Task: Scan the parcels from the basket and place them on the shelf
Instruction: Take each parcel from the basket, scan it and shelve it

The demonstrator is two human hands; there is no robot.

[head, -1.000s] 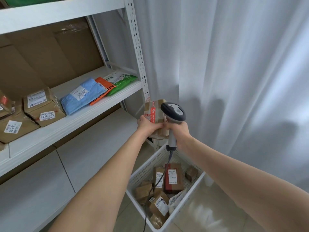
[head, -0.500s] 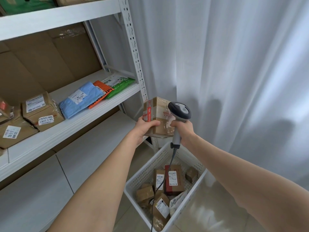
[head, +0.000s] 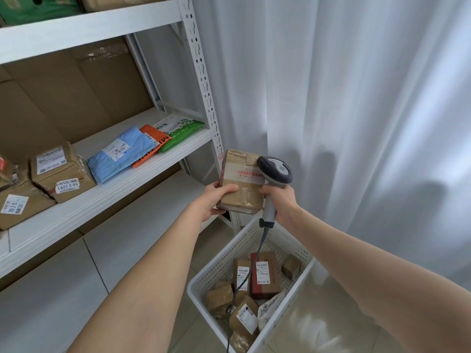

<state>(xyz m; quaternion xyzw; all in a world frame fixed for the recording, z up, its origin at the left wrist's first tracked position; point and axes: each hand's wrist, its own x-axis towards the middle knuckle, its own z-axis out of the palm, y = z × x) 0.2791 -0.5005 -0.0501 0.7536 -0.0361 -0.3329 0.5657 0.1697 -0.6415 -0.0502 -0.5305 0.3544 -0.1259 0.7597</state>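
Parcel (head: 242,184) up at the shelf post (head: 204,85)!
Left hand (head: 216,197) grips the parcel, right hand (head: 283,202) clasps the scanner (head: 275,171) beside it, above the floor basket (head: 219,261); shelf (head: 122,189) shows open board along its front edge, curtain (head: 356,123) close right.

A white curtain (head: 356,98) hangs in long soft folds over the whole right side of the room. Daylight comes through it, brighter near the top and at the right edge, and some grey shadows lie on its lower part. The floor (head: 318,335) has pale beige tiles, glossy, with a bright patch of reflected light. On the left stands a white metal shelf (head: 122,187) with flat boards and a perforated upright post (head: 201,80) at its corner. Behind the boards, brown cardboard (head: 63,98) covers the back of the shelf. The post stands just beside the curtain.
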